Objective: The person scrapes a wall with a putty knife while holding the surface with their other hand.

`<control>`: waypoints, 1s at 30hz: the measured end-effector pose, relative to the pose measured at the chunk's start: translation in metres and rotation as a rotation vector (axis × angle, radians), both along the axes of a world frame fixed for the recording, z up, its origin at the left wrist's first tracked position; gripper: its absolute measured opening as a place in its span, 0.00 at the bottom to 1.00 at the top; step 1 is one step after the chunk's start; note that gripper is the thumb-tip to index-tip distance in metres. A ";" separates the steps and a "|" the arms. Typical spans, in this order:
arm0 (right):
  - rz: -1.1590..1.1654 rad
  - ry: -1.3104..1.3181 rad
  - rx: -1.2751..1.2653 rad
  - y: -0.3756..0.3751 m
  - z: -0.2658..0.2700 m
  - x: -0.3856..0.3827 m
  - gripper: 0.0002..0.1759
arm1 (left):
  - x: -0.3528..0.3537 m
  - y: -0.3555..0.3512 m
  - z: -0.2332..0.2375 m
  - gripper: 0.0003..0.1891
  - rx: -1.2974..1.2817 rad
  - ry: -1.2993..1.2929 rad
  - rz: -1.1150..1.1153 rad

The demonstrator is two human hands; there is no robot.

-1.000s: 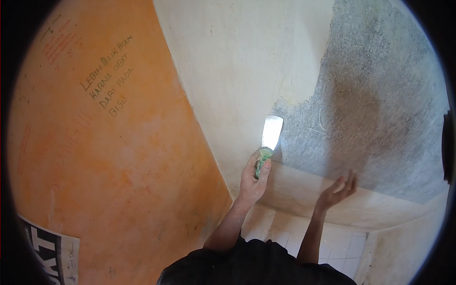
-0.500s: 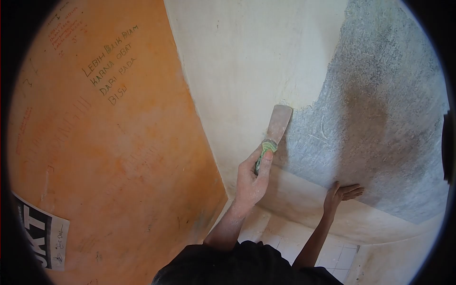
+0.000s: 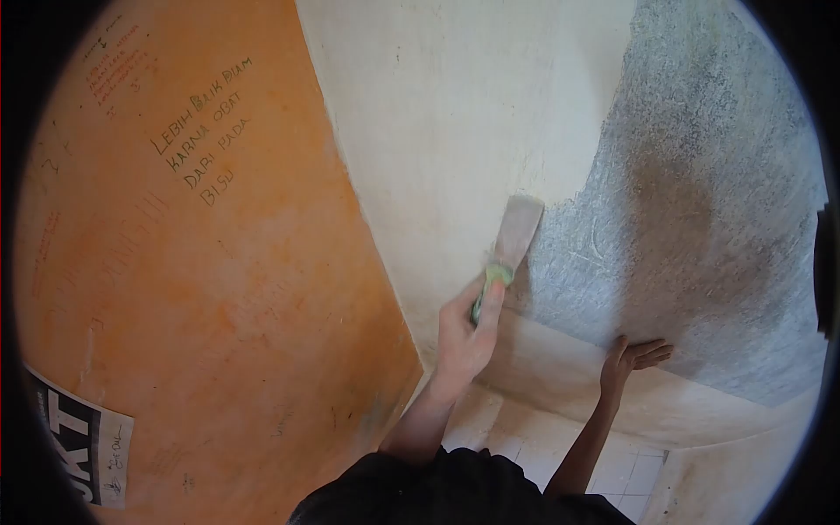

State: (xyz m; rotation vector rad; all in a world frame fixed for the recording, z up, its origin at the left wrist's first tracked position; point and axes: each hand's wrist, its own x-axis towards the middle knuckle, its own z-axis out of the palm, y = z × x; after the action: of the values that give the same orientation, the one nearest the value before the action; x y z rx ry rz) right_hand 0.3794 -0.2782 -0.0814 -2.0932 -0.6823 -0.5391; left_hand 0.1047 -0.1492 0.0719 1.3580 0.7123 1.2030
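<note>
I can barely see the scraper (image 3: 512, 241) handle, since the left hand (image 3: 462, 337) has its fingers wrapped round it. The flat dusty blade sits on rough grey plaster (image 3: 682, 201). The right hand (image 3: 632, 359) is spread flat on the wall (image 3: 455, 114).

Left of my grip (image 3: 479, 302), an orange wall (image 3: 219, 289) is filling the view, carrying dark handwritten lettering (image 3: 201, 131) high up and faint red scribbles (image 3: 114, 70) further up-left. A black-and-white printed sheet (image 3: 79, 437) is sticking to it far down-left of my grip. Above my grip a cream wall (image 3: 437, 114) is meeting the orange one at a corner (image 3: 367, 236). Right of my grip a rough grey bare patch (image 3: 717, 262) is spreading, browning at its middle. Below my grip a cream band (image 3: 560, 367) is running along, and white floor tiles (image 3: 612, 464) are showing beneath it. Soft, even light is lying over everything.
</note>
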 end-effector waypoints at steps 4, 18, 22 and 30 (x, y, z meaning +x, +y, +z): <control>0.029 0.060 -0.002 -0.006 0.007 -0.007 0.54 | -0.001 0.003 0.016 0.24 0.021 -0.018 0.004; 0.051 0.052 -0.034 -0.015 0.012 -0.010 0.52 | -0.005 -0.001 -0.008 0.21 -0.053 0.031 0.015; 0.092 0.079 -0.014 -0.017 0.013 -0.014 0.51 | -0.003 0.000 0.008 0.22 -0.012 -0.033 -0.007; 0.088 0.052 -0.024 -0.020 0.007 -0.006 0.51 | 0.008 0.002 -0.030 0.20 0.058 -0.018 0.081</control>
State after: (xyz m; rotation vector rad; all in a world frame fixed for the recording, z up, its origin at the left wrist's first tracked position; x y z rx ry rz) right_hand 0.3736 -0.2985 -0.0744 -2.0813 -0.7504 -0.4284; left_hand 0.1124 -0.1470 0.0423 1.3757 0.7306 1.3066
